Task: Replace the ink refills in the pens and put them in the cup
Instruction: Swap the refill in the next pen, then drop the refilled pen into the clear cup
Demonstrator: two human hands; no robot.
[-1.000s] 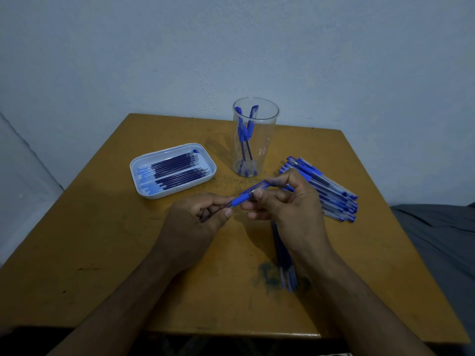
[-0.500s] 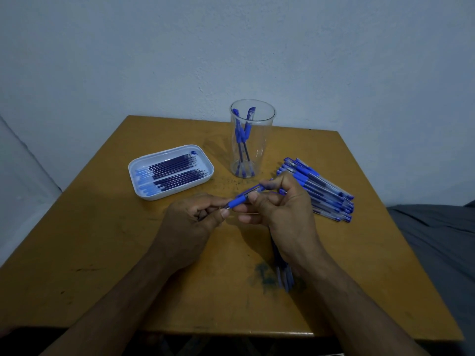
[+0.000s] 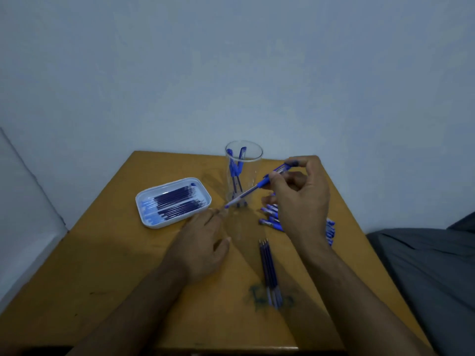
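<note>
My right hand (image 3: 300,199) was raised above the table, thumb and fingers pinched around a blue ballpoint pen with a clear barrel (image 3: 257,187), which slanted down to the left in front of the clear plastic cup (image 3: 244,176). My left hand (image 3: 203,242) lay low over the orange-brown wooden table (image 3: 102,253) with fingers relaxed and loosely spread, holding nothing; its fingertips sat just beside the pen's lower end, and I could not tell whether they touched it. The cup stood upright behind the pen, with a few blue pens inside. Left of it sat a white rounded tray of dark ink refills (image 3: 173,202). A pile of blue pens (image 3: 272,219) lay partly hidden under my right hand. A small bunch of loose refills (image 3: 268,271) lay between my forearms, over a dark ink stain (image 3: 259,296). I could read no writing anywhere.
</note>
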